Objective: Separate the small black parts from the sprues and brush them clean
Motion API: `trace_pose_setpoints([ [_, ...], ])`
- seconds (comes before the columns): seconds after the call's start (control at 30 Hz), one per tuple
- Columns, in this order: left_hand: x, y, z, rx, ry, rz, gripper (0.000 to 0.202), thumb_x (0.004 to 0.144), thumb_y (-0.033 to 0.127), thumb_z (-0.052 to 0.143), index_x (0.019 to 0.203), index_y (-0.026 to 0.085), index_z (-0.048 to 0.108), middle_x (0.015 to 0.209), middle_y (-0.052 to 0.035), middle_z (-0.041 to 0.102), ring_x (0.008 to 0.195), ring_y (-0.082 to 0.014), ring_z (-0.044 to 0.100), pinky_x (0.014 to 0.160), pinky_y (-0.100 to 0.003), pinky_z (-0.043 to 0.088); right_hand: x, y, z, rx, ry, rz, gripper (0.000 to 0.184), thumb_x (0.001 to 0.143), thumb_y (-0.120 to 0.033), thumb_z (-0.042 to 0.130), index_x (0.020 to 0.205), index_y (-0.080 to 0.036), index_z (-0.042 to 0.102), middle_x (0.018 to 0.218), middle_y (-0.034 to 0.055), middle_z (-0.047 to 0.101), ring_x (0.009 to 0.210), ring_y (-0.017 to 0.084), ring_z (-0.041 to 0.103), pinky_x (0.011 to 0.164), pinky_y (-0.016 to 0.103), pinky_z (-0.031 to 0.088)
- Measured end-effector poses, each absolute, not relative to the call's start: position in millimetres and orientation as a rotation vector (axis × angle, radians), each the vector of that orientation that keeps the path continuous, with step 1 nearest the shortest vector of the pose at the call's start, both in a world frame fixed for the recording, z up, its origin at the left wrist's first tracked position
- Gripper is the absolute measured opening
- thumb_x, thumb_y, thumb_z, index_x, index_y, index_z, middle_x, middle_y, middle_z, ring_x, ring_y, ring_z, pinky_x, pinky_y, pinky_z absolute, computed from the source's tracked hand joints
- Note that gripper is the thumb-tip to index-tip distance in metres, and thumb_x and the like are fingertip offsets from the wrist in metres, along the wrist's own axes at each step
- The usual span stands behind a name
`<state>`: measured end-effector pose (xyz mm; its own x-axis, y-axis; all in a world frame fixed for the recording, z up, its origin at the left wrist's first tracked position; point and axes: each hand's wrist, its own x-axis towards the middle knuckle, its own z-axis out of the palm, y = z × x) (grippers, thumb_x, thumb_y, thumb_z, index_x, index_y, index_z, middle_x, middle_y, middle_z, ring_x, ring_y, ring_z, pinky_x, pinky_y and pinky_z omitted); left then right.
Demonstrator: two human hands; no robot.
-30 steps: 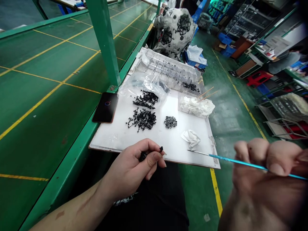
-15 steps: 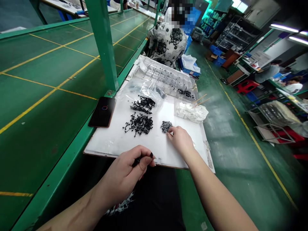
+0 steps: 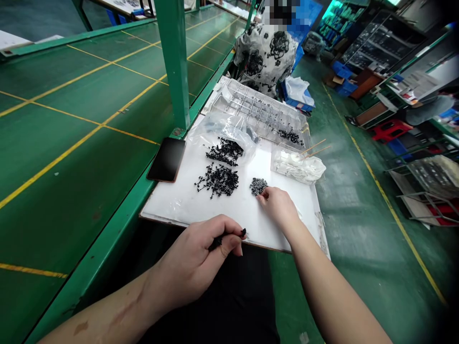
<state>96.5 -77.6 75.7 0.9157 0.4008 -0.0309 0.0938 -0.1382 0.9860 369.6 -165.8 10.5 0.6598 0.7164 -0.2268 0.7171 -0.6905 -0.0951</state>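
Note:
Near the front edge of the white board (image 3: pixel 172 211), my left hand (image 3: pixel 208 253) is closed on a small black plastic part (image 3: pixel 244 232), its tip poking out past thumb and forefinger. More black shows inside the curled fingers. My right hand (image 3: pixel 278 205) touches the near right edge of a small heap of grey ring-like pieces (image 3: pixel 256 185). Its fingertips are pinched together, and what lies between them is too small to make out. Left of that heap is a pile of black branched plastic parts (image 3: pixel 220 180). Behind it, more such parts lie in a clear plastic bag (image 3: pixel 218 125).
A phone (image 3: pixel 167 160) lies at the board's left edge, by a green post (image 3: pixel 174 62). Behind stands a clear compartment tray (image 3: pixel 258 105); a clear box (image 3: pixel 297 165) at right holds white material and two thin sticks. Another person in a patterned top (image 3: pixel 267 55) sits beyond.
The whole view has shifted, so the board appears further right. My left hand still holds the black part; my right hand stays at the grey heap with little visible change.

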Motion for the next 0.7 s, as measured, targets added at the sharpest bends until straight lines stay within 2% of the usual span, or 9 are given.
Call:
trace_pose_setpoints([
  [0.17,95,-76,78,1.707,0.373,0.302,0.022,0.11,0.031,0.051,0.096,0.022,0.065,0.084,0.0012,0.076,0.076,-0.0138,0.069,0.072,-0.025,0.051,368,-175,28,2.998,1.248,-0.343,0.015,0.096,-0.029,0.071,0.087,-0.016,0.072,0.08,0.0033,0.071,0.076,0.017,0.066,0.077,0.033,0.054],
  [0.23,95,-76,80,1.703,0.368,0.298,0.02,0.11,0.029,0.051,0.097,0.023,0.065,0.085,0.0018,0.076,0.08,-0.0138,0.071,0.076,-0.025,0.053,360,-184,46,3.086,1.286,-0.314,0.009,0.093,-0.026,0.071,0.09,-0.018,0.075,0.078,0.0032,0.072,0.068,0.017,0.064,0.07,0.031,0.049],
  [0.37,94,-75,83,1.719,0.355,0.301,0.02,0.111,0.029,0.051,0.097,0.023,0.064,0.085,0.0024,0.075,0.079,-0.0133,0.071,0.075,-0.024,0.052,327,-209,91,3.273,1.462,-0.325,0.023,0.092,-0.043,0.077,0.106,-0.024,0.08,0.074,-0.0005,0.07,0.058,0.014,0.057,0.057,0.028,0.045],
  [0.43,95,-75,84,1.725,0.348,0.304,0.02,0.111,0.029,0.05,0.098,0.023,0.064,0.086,0.0026,0.075,0.08,-0.0131,0.071,0.076,-0.024,0.052,306,-218,109,3.396,1.758,-0.455,0.015,0.089,-0.04,0.083,0.098,-0.027,0.082,0.082,0.0,0.073,0.062,0.013,0.061,0.057,0.027,0.048],
  [0.5,95,-75,84,1.731,0.333,0.305,0.019,0.111,0.028,0.05,0.099,0.022,0.064,0.086,0.0027,0.075,0.081,-0.0124,0.071,0.077,-0.023,0.052,286,-222,120,3.402,2.102,-0.687,0.006,0.088,-0.028,0.086,0.093,-0.03,0.082,0.094,-0.0001,0.073,0.069,0.012,0.066,0.06,0.025,0.052],
  [0.6,94,-76,85,1.731,0.303,0.306,0.02,0.111,0.027,0.05,0.099,0.022,0.065,0.087,0.0022,0.073,0.08,-0.0121,0.07,0.075,-0.022,0.052,266,-219,124,3.235,2.404,-1.056,0.019,0.089,-0.019,0.084,0.101,-0.034,0.083,0.094,-0.0007,0.066,0.071,0.011,0.069,0.058,0.023,0.055],
  [0.7,92,-78,86,1.718,0.28,0.311,0.021,0.11,0.028,0.05,0.099,0.021,0.066,0.086,0.0015,0.072,0.078,-0.0124,0.068,0.071,-0.022,0.052,257,-213,121,3.162,2.485,-1.142,0.023,0.088,-0.02,0.085,0.105,-0.035,0.084,0.092,0.0,0.062,0.073,0.011,0.068,0.056,0.023,0.055],
])
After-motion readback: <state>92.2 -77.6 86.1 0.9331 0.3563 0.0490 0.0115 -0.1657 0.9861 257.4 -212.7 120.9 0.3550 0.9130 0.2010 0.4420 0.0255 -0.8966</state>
